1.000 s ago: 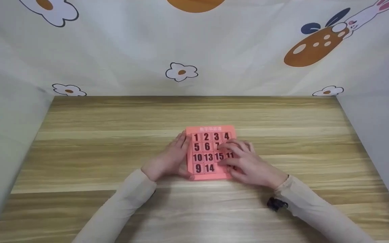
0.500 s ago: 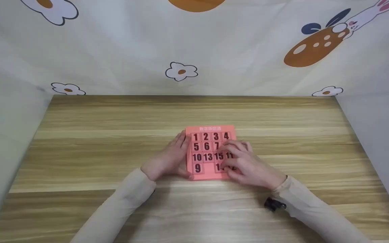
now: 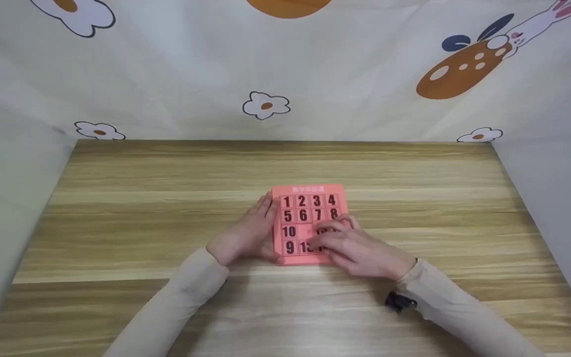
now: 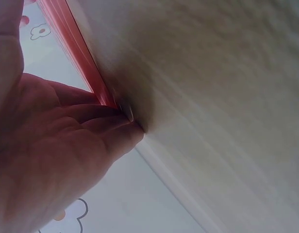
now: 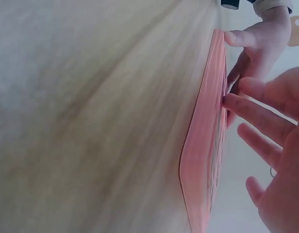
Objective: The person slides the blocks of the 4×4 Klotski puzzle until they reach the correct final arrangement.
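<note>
A pink sliding number puzzle (image 3: 309, 189) lies flat on the wooden table, its numbered tiles in rows. Tile 13 (image 3: 304, 247) sits in the bottom row beside tile 9 (image 3: 290, 247). The vacant slot is right of tile 10 (image 3: 289, 231). My left hand (image 3: 248, 235) rests along the puzzle's left side, straight fingers against the edge and thumb at the near corner. In the left wrist view its fingertips (image 4: 135, 131) meet the table. My right hand (image 3: 360, 248) reaches over the lower right tiles, fingers slightly bent, one fingertip touching near tile 13. Several tiles are hidden under it.
Wood-grain table (image 3: 166, 173) surrounds the puzzle. A patterned cloth wall (image 3: 191, 74) stands behind it, with pale side walls (image 3: 553, 173) left and right. A small black device (image 3: 400, 301) hangs at the right wrist.
Tile 14 slid right along the bottom row, then tile 13 slid down beside tile 9. The right hand shifted left and slightly nearer, uncovering tile 8. The left hand stayed put.
</note>
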Tool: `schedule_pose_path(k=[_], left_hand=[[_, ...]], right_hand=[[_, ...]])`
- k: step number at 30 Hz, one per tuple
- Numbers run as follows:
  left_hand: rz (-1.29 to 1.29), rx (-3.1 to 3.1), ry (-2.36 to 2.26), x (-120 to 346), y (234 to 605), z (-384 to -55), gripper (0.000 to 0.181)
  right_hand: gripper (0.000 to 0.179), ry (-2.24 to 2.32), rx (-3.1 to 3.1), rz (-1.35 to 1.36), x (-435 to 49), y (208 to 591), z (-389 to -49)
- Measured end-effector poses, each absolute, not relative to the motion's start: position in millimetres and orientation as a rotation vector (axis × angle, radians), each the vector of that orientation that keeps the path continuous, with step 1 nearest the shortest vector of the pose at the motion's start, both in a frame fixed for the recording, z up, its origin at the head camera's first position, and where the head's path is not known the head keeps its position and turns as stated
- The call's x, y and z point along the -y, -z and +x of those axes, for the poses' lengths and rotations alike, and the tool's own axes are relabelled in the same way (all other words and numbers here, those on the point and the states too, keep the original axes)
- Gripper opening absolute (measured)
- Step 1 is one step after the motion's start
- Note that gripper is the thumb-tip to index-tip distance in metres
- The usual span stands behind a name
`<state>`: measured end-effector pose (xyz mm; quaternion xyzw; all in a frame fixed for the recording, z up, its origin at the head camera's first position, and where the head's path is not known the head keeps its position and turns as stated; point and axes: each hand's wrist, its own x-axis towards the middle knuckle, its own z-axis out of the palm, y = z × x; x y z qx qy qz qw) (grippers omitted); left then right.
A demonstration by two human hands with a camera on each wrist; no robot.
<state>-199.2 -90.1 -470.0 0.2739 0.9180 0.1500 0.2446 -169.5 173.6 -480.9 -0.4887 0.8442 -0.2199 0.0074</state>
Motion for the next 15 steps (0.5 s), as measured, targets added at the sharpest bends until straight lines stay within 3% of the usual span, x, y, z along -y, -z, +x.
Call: schedule_pose_path(k=[9,15], left_hand=[[0.755,-2.51,-0.433,89.7,471.1,-199.4,0.13],[0.759,-2.516,-0.454,91.4,468.5,-198.7,0.131]], right_hand=[[0.025,0.674,-2.851,-1.396,-174.1,485.0,-175.9],[0.033,0.579,-2.796,-1.377,-167.7,484.7,-175.9]])
